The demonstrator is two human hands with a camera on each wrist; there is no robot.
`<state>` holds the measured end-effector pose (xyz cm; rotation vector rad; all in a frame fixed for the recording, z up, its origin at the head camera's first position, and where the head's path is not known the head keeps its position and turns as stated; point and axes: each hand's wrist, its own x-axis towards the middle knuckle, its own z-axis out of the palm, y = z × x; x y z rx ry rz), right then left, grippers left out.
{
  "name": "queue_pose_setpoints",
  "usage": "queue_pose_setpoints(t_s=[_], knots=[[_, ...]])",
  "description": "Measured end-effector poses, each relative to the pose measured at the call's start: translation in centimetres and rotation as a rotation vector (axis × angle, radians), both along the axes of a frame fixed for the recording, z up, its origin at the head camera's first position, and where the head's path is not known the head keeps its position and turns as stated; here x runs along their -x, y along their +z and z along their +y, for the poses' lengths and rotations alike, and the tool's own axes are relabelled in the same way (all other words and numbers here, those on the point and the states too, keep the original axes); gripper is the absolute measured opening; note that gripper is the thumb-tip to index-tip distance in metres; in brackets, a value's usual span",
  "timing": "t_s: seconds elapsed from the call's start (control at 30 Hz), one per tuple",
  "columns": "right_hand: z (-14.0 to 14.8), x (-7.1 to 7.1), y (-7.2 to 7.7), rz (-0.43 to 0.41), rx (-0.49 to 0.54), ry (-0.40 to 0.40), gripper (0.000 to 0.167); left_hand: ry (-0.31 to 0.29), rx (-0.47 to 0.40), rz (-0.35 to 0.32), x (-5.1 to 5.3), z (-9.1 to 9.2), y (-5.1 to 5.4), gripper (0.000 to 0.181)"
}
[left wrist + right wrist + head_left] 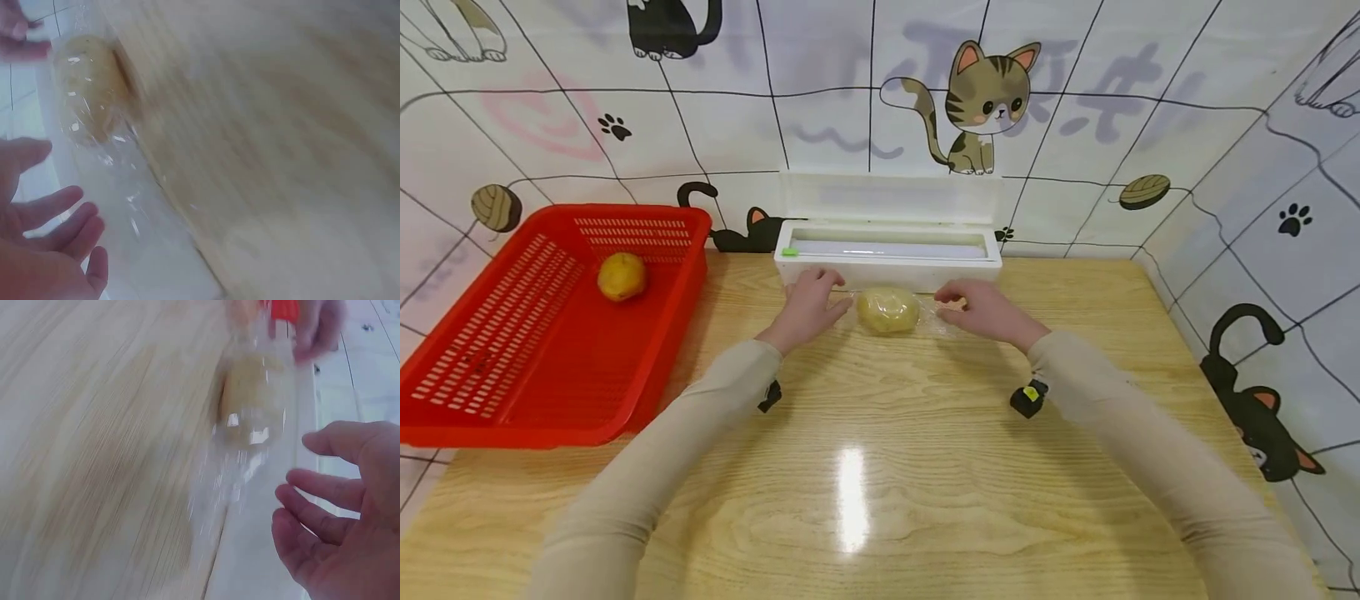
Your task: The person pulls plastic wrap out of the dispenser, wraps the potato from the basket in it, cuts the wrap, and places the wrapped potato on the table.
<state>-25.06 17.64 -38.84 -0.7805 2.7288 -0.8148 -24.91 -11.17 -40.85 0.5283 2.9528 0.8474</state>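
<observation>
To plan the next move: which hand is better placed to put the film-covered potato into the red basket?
Likely the left hand: it is between the film-covered potato and red basket; the right hand is across the potato.

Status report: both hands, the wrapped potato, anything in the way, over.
Left hand and right hand flank potato, neither visibly gripping. Potato wrapped in clear plastic film, on table. Possible obstruction: white cling film dispenser close behind, lid raised.
</observation>
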Motion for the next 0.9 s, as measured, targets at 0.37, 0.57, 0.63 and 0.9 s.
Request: queue_pose_setpoints(t_s=[0.37, 0.57, 0.63, 0.9], knots=[[-4.6, 2.4, -1.2, 0.049, -0.218, 0.056, 0.071, -0.146, 0.081, -0.236, 3.5, 1.7, 0.3, 0.048], [-4.7, 1.9, -1.5, 0.187, -0.308, 0.077, 0.052, -0.199, 0.211, -0.123, 3.2, 1.7, 0.3, 0.037], [-4.9, 1.7, -1.5, 0.264, -0.350, 0.090, 0.054, -0.220, 0.308, -0.040, 2.7, 1.8, 0.1, 0.034], [-5.4, 0.5, -1.6, 0.251, -0.379, 0.102, 0.041, -0.316, 0.536, 0.210, 0.5, 2.0, -0.5, 0.042]])
